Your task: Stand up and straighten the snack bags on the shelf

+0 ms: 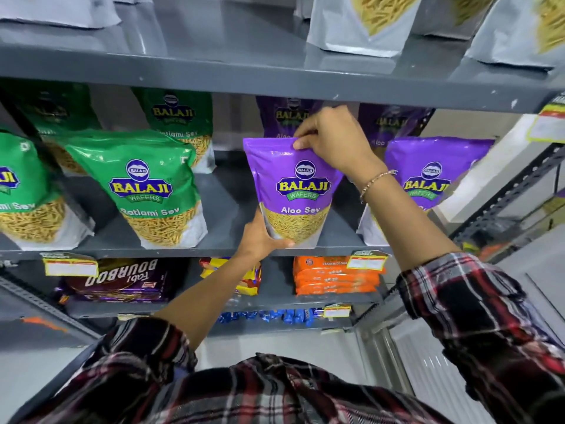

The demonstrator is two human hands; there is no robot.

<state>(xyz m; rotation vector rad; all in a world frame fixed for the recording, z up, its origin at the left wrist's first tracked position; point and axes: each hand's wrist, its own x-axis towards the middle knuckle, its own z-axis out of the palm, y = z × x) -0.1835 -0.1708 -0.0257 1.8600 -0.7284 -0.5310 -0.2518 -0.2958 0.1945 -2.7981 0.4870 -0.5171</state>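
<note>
A purple Aloo Sev bag (293, 185) stands upright at the front edge of the grey middle shelf (226, 215). My left hand (260, 237) grips its lower left corner from below. My right hand (333, 139) pinches its top right edge. A second purple bag (434, 175) stands to the right, partly hidden by my right forearm, and two more purple bags (281, 117) sit behind. Green Ratlami Sev bags (143, 185) stand to the left, leaning slightly.
White snack pouches (363, 26) stand on the shelf above. Below are brown Bourbon biscuit packs (122, 276), yellow packs (244, 276), orange packs (333, 276) and blue packs (275, 318). Yellow price tags (367, 260) hang on the shelf edges. A metal upright (507, 191) runs at right.
</note>
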